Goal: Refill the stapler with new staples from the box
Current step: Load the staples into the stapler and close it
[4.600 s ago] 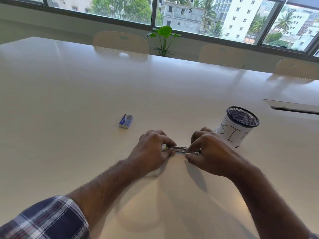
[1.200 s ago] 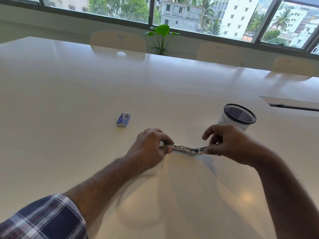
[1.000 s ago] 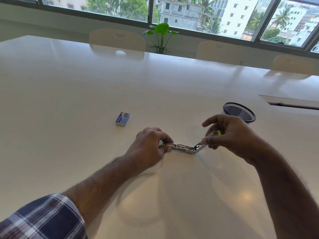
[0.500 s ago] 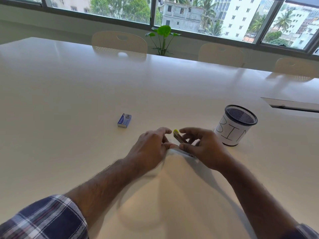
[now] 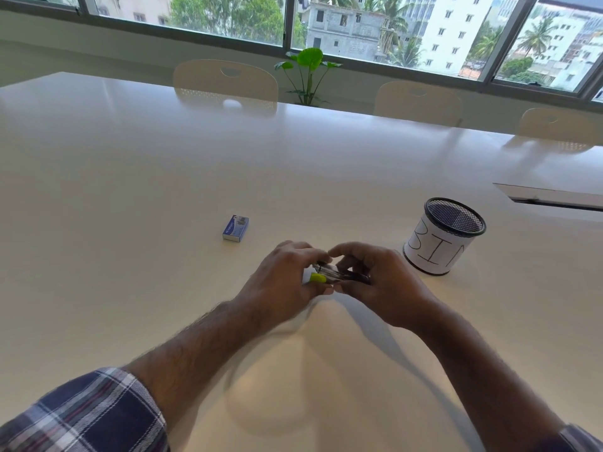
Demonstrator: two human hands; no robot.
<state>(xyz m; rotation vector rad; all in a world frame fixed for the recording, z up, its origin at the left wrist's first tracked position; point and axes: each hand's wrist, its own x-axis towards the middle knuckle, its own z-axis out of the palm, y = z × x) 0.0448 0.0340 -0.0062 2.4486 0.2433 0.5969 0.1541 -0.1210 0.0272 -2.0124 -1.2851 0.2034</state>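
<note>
A small stapler point(image 5: 329, 275) with a metal body and a yellow-green tip lies low over the white table point(image 5: 163, 177), held between both hands. My left hand point(image 5: 280, 283) grips its left end near the yellow tip. My right hand point(image 5: 381, 282) covers its right end, fingers curled over the top. Most of the stapler is hidden by the fingers, so I cannot tell whether it is folded shut. The little blue staple box point(image 5: 236, 227) rests on the table, apart from the hands, up and to the left of my left hand.
A black mesh cup point(image 5: 440, 239) wrapped in white paper marked "BIN" stands to the right of my right hand. A cable slot point(image 5: 554, 199) is set into the table at far right. Chairs point(image 5: 225, 81) and a plant point(image 5: 308, 70) line the far edge.
The stapler was spread flat between the hands a second ago. My right hand swung its arm up and over to the left, and both hands now sit close together around it.
</note>
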